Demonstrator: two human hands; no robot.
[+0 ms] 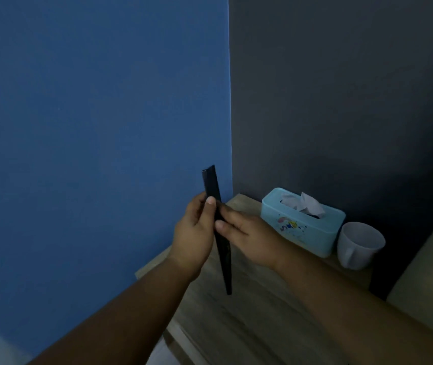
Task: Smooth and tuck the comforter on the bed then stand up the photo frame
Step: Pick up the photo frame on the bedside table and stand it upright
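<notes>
Both forearms reach out over the table [249,325], and between the hands is the frame [225,264]. It's black, edge-on to us, upright with its top leaning a touch left. Its bottom corner is down at the tabletop; touching or just clear, I can't tell. The left hand [194,233] sits on the frame's left side, thumb pressed on the near edge, fingers curled round behind. The right hand [248,238] comes in from the right, thumb and fingers closed on the same edge just below the left thumb. So both hands grip it about halfway up. Further back on the table is a pale blue tissue box [302,227], with a tissue [305,205] poking out of its slot. Just right of it is a white mug [359,245], its inside showing plain white. Behind all that, the blue wall [91,127] meets the grey wall [341,101] in the corner.
</notes>
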